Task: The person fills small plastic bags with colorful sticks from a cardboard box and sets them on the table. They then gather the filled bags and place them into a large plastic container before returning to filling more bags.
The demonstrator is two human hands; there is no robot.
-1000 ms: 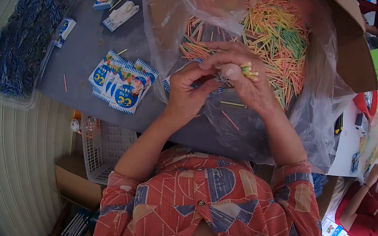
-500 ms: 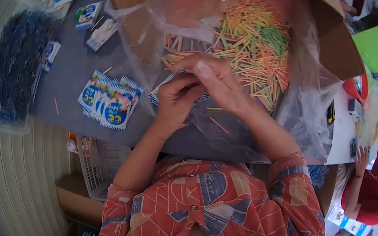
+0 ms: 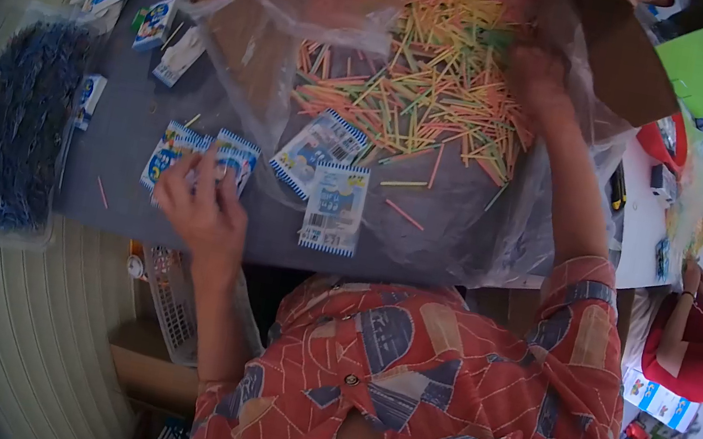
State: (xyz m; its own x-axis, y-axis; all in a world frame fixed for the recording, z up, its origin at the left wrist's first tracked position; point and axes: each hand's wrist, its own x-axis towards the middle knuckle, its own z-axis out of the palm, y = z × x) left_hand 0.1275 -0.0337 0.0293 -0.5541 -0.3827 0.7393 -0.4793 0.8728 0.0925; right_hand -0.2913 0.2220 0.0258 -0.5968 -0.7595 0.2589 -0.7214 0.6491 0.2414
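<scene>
My left hand [image 3: 204, 211] is open, fingers spread over a small stack of blue-and-white printed packets [image 3: 235, 157] on the left of the table. Deep in the open cardboard box, my right hand [image 3: 539, 76] is at the right side of a heap of thin coloured sticks [image 3: 448, 96]. Motion blur and shadow smear its fingers beside some green sticks, and I cannot tell what they hold. Between the hands, one packet [image 3: 335, 209] lies with its back up in front of the heap, and another packet [image 3: 316, 152] lies slanted, partly touching it.
A clear tub of dark blue strands [image 3: 25, 124] stands at the left. Small boxes [image 3: 154, 23] lie behind the packets. Clear plastic lining [image 3: 239, 59] spills from the cardboard box [image 3: 618, 69]. A person in a red top [image 3: 694, 346] sits at the right.
My hands have parted: the left moved left onto the packet stack, the right moved up and right to the sticks. Two packets now lie where the hands were.
</scene>
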